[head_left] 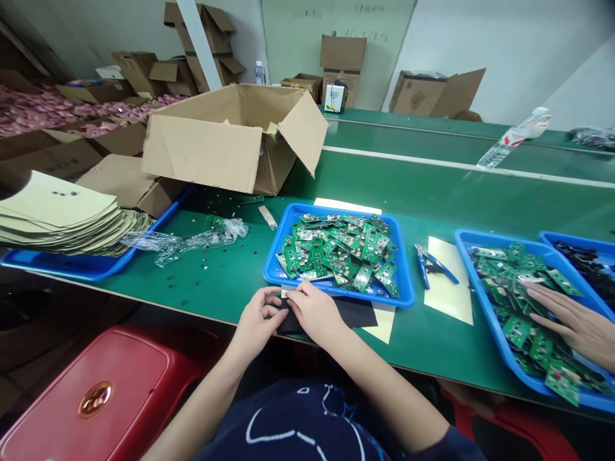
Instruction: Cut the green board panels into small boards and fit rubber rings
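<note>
At the table's front edge, my two hands meet over a black sheet [355, 312] that lies partly under the front of a blue tray. My left hand [259, 320] is curled, with thumb and fingers closed at the sheet's left end. My right hand [314, 314] lies across the sheet, its fingertips pinched at the same end. A small pale piece [284, 293] shows between the fingertips; what it is I cannot make out. Just beyond, the blue tray [408, 291] holds a heap of green circuit boards [336, 250].
Blue-handled pliers [432, 264] lie right on a cream sheet [444, 301]. A co-worker's hand [571, 320] rests over another blue tray [494, 339] of boards. Left are crumpled plastic [192, 242], stacked cream sheets [62, 214] and a large carton [202, 150]. A red stool [125, 397] stands below.
</note>
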